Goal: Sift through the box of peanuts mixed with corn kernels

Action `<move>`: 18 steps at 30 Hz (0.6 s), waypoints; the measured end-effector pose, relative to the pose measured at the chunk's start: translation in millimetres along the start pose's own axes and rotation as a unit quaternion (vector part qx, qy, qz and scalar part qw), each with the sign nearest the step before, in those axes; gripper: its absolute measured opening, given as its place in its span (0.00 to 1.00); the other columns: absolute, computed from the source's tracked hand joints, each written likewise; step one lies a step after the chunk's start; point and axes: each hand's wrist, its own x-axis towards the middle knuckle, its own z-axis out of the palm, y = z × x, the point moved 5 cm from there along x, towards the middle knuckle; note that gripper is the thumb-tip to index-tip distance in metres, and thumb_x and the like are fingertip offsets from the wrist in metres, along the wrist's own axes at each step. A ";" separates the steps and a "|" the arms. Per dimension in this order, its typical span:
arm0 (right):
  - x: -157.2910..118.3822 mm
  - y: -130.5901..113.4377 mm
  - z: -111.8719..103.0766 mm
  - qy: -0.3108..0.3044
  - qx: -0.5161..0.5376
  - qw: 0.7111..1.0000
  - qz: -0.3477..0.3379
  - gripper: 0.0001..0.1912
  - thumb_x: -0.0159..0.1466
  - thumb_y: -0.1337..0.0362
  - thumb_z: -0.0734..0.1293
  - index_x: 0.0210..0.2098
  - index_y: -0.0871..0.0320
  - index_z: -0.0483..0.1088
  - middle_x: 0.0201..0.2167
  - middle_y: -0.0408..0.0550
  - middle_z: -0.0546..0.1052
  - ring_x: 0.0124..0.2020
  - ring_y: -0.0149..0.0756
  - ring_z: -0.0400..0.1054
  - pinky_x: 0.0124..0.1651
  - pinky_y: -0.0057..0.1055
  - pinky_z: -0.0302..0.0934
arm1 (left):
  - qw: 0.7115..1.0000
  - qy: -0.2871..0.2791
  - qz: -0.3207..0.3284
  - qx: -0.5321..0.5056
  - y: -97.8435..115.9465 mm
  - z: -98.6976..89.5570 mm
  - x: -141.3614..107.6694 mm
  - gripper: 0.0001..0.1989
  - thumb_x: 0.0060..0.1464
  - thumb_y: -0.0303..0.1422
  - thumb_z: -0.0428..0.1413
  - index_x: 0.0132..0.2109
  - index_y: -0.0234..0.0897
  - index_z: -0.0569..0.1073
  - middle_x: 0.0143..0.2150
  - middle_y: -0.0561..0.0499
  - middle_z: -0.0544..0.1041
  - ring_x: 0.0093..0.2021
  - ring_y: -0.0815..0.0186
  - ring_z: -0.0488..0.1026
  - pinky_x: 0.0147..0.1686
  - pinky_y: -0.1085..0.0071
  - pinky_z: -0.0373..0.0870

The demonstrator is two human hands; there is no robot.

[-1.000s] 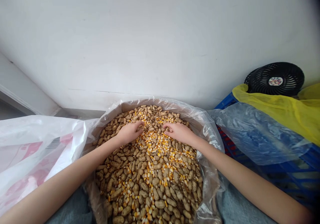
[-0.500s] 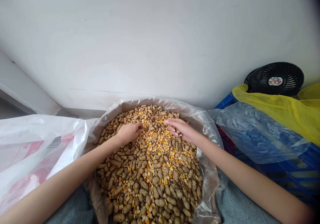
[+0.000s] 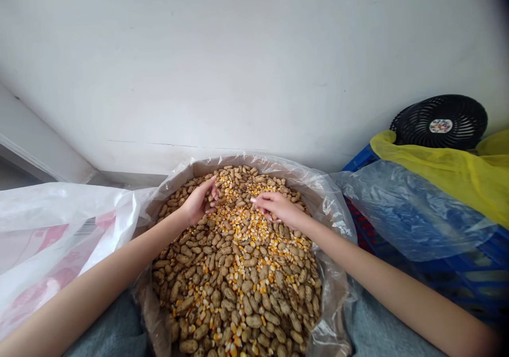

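Note:
Peanuts in their shells (image 3: 222, 248), mixed with yellow and white corn kernels (image 3: 254, 229), fill a round container lined with a clear plastic bag (image 3: 334, 208). Over the far left part of the heap is my left hand (image 3: 200, 200), turned palm inward. Its fingers curl loosely around peanuts, though the exact number is hidden. My right hand (image 3: 276, 208) hovers low over the kernels on the right side, knuckles up. Thumb and fingers are pinched together there; a small pale spot shows at the tips, too small to name.
A white plastic sack with pink print (image 3: 71, 240) lies on the left. To the right, a blue plastic crate (image 3: 473, 272) carries clear plastic film (image 3: 413, 208), yellow mesh cloth (image 3: 445, 166) and a black fan (image 3: 441, 121). A white wall (image 3: 238, 70) stands behind.
My left hand has turned palm inward and lifted slightly, moving left from the middle of the heap. My right hand has shifted a little left and down, its fingers drawn closer together.

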 end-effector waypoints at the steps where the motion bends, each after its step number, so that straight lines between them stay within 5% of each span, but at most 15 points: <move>1: -1.1 -3.9 1.6 0.009 -0.114 0.993 -0.029 0.17 0.56 0.51 0.60 0.32 0.60 0.64 0.22 0.43 0.62 0.19 0.25 0.54 0.20 0.22 0.46 | 0.992 -0.011 0.029 0.121 2.2 0.7 -1.3 0.21 0.47 0.48 0.47 0.24 0.32 0.56 0.20 0.53 0.54 0.17 0.75 0.51 0.14 0.78 0.43; 2: -2.3 -7.9 3.7 0.016 -0.219 0.974 -0.060 0.15 0.57 0.54 0.59 0.36 0.58 0.66 0.24 0.44 0.66 0.22 0.27 0.58 0.24 0.24 0.50 | 0.961 -0.036 0.068 0.265 4.9 3.7 -3.6 0.20 0.48 0.47 0.47 0.25 0.32 0.60 0.21 0.52 0.57 0.19 0.74 0.54 0.16 0.77 0.47; 3: -3.4 -11.1 6.3 0.018 -0.302 0.949 -0.085 0.14 0.58 0.56 0.59 0.40 0.55 0.66 0.28 0.44 0.68 0.26 0.30 0.60 0.27 0.26 0.52 | 0.901 -0.073 0.113 0.413 6.3 8.8 -6.9 0.18 0.49 0.46 0.46 0.27 0.33 0.64 0.23 0.51 0.62 0.21 0.72 0.58 0.19 0.76 0.50; 5: -4.2 -12.9 11.3 0.007 -0.398 0.911 -0.107 0.15 0.58 0.61 0.57 0.44 0.50 0.65 0.36 0.43 0.70 0.34 0.34 0.63 0.35 0.30 0.55 | 0.733 -0.154 0.187 0.636 2.3 19.8 -15.3 0.14 0.50 0.43 0.46 0.36 0.40 0.69 0.32 0.51 0.68 0.29 0.69 0.64 0.25 0.75 0.53; 7: -3.6 -11.3 15.9 -0.016 -0.440 0.891 -0.113 0.17 0.58 0.63 0.57 0.47 0.48 0.63 0.42 0.41 0.68 0.40 0.36 0.63 0.41 0.32 0.54 | 0.613 -0.199 0.212 0.734 -5.9 25.4 -21.1 0.13 0.50 0.41 0.45 0.41 0.45 0.68 0.36 0.52 0.70 0.32 0.66 0.66 0.26 0.74 0.52; 10: -1.5 -8.0 18.6 -0.020 -0.471 0.875 -0.105 0.17 0.58 0.62 0.58 0.47 0.49 0.63 0.41 0.43 0.69 0.41 0.39 0.63 0.41 0.33 0.54 | 0.564 -0.204 0.211 0.772 -14.4 29.3 -22.2 0.14 0.51 0.41 0.44 0.42 0.44 0.67 0.36 0.51 0.70 0.31 0.65 0.66 0.24 0.73 0.50; 12: -0.2 -6.7 16.9 -0.002 -0.461 0.883 -0.092 0.13 0.57 0.61 0.60 0.41 0.53 0.65 0.34 0.44 0.70 0.35 0.37 0.63 0.36 0.31 0.54 | 0.587 -0.189 0.201 0.761 -16.0 29.9 -20.2 0.14 0.51 0.41 0.44 0.41 0.41 0.68 0.36 0.50 0.70 0.30 0.65 0.65 0.26 0.72 0.52; 13: 0.1 -6.6 15.0 0.010 -0.432 0.898 -0.087 0.11 0.56 0.60 0.60 0.38 0.54 0.65 0.31 0.44 0.70 0.32 0.35 0.63 0.33 0.29 0.53 | 0.621 -0.181 0.194 0.737 -15.0 29.4 -18.9 0.14 0.51 0.41 0.45 0.40 0.40 0.68 0.35 0.49 0.69 0.31 0.66 0.65 0.27 0.72 0.54; 15: 0.8 -5.3 9.9 0.018 -0.303 0.950 -0.064 0.12 0.56 0.56 0.61 0.35 0.57 0.64 0.25 0.44 0.66 0.25 0.29 0.59 0.26 0.26 0.50 | 0.746 -0.159 0.167 0.625 -9.1 25.5 -16.3 0.13 0.50 0.41 0.46 0.38 0.38 0.68 0.32 0.49 0.68 0.30 0.69 0.63 0.30 0.74 0.57; 17: 1.5 -2.1 5.5 -0.005 -0.078 0.997 -0.023 0.16 0.55 0.52 0.60 0.33 0.59 0.61 0.20 0.41 0.60 0.18 0.24 0.53 0.19 0.22 0.44 | 0.901 -0.132 0.097 0.402 -3.0 17.3 -13.6 0.12 0.49 0.41 0.47 0.34 0.35 0.65 0.26 0.52 0.63 0.23 0.74 0.58 0.22 0.78 0.55; 18: 1.6 -1.4 4.5 -0.027 0.047 0.999 -0.006 0.17 0.55 0.51 0.60 0.31 0.60 0.59 0.19 0.40 0.57 0.16 0.22 0.49 0.17 0.21 0.40 | 0.957 -0.122 0.054 0.258 -1.2 13.8 -13.0 0.12 0.48 0.40 0.48 0.32 0.34 0.63 0.23 0.53 0.59 0.19 0.75 0.54 0.17 0.80 0.50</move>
